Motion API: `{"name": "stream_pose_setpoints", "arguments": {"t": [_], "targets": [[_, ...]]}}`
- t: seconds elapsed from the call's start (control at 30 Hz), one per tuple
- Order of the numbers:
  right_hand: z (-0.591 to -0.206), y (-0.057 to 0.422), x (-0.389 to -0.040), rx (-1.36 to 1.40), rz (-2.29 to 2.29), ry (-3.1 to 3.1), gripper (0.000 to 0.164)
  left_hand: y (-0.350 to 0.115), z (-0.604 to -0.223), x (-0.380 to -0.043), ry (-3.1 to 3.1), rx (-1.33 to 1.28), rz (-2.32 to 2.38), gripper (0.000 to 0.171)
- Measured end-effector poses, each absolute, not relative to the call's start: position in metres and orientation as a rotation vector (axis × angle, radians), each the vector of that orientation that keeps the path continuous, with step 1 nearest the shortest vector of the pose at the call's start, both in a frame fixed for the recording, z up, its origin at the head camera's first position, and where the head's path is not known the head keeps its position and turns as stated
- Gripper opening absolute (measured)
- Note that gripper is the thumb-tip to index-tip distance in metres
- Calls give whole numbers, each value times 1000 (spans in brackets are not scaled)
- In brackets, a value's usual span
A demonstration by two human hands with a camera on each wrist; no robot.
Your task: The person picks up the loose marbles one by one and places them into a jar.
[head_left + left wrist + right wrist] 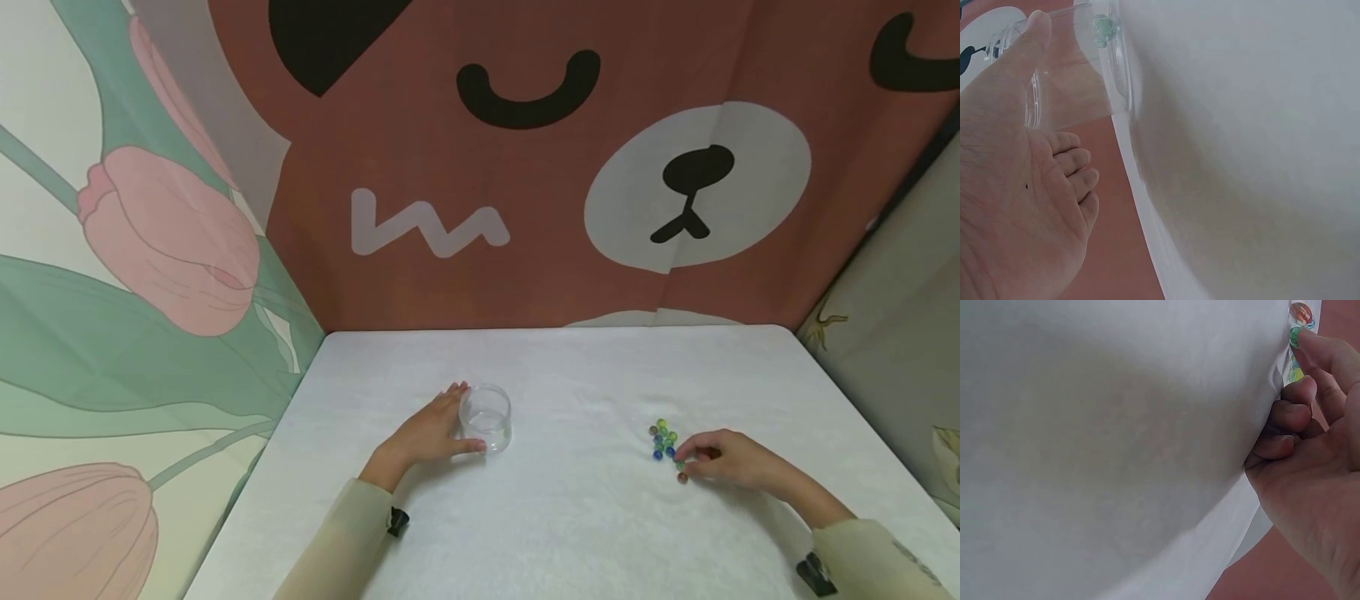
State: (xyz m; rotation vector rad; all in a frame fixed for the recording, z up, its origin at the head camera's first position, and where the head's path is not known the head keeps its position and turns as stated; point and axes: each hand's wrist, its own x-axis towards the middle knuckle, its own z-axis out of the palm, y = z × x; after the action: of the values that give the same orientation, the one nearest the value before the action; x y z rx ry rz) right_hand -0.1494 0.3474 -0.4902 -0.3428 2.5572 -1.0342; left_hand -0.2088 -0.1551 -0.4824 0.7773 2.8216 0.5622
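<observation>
Far-left of the marbles, the left hand (427, 431) grips the clear cup (486, 427); on the right, the right hand (731, 459) pinches a green marble (1294, 337), apparently picking it up. Next calls for lifting clear of neighbouring marbles (663, 432).

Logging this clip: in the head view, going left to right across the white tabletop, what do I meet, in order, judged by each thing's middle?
Left hand → clear cup → cluster of small marbles → right hand.
</observation>
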Motion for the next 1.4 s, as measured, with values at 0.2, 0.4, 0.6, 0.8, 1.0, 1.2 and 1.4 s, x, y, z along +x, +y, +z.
{"name": "stream_pose_setpoints", "arguments": {"t": [0.2,0.4,0.6,0.8,1.0,1.2,1.4], "targets": [[-491,351,-149,-397,-1060,2555,16,-155,-481,-208,2817,769,565,107],[-490,350,-150,-350,-1083,2565,18,-155,-482,-207,2823,780,560,107],[-485,348,-151,-293,-1114,2615,24,-155,-482,-207,2832,791,567,104],[-482,340,-149,-207,-1175,2669,27,-155,-482,-207,2831,789,559,104],[-478,325,-149,-134,-1291,2630,34,-157,-481,-205,2816,781,575,104],[-475,314,-152,-141,-1409,2593,39,-156,-482,-205,2816,759,577,105],[-473,302,-153,-102,-1454,2561,45,-155,-483,-204,2816,757,594,105]]}}
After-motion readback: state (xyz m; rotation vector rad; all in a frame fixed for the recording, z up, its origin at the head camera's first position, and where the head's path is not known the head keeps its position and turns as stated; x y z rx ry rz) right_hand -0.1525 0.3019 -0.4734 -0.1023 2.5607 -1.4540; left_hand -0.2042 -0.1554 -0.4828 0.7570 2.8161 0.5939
